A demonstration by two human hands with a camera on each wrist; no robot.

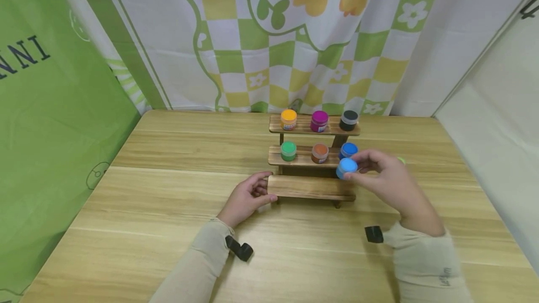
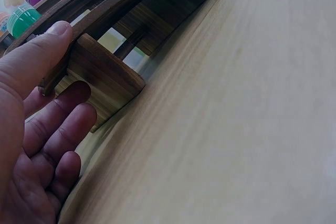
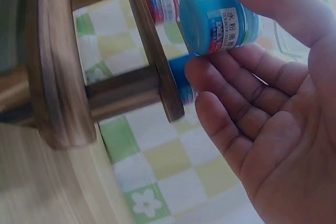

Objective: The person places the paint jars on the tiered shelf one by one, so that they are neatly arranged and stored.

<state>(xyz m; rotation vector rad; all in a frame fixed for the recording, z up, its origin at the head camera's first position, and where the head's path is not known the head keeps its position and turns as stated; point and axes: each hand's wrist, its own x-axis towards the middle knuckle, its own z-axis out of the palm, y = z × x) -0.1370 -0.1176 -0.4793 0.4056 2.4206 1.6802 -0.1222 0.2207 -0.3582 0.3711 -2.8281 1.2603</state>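
Note:
A three-tier wooden stand (image 1: 311, 186) stands on the table. My left hand (image 1: 248, 198) holds the left end of its lowest shelf, thumb along the edge and fingers below, as the left wrist view shows. My right hand (image 1: 387, 179) pinches a light blue paint jar (image 1: 347, 167) between thumb and fingers, in the air in front of the middle shelf's right end. Printed lettering shows on that jar (image 3: 220, 22) in the right wrist view. Behind it, a dark blue jar (image 1: 349, 149) sits on the middle shelf, partly hidden. The lowest shelf's surface is bare.
On the top shelf stand orange (image 1: 288, 119), purple (image 1: 319, 121) and black (image 1: 348, 120) jars. Green (image 1: 288, 151) and brown (image 1: 320, 153) jars share the middle shelf. A light green thing (image 1: 402, 160) peeks out behind my right hand. A patterned curtain (image 1: 294, 60) hangs behind the table.

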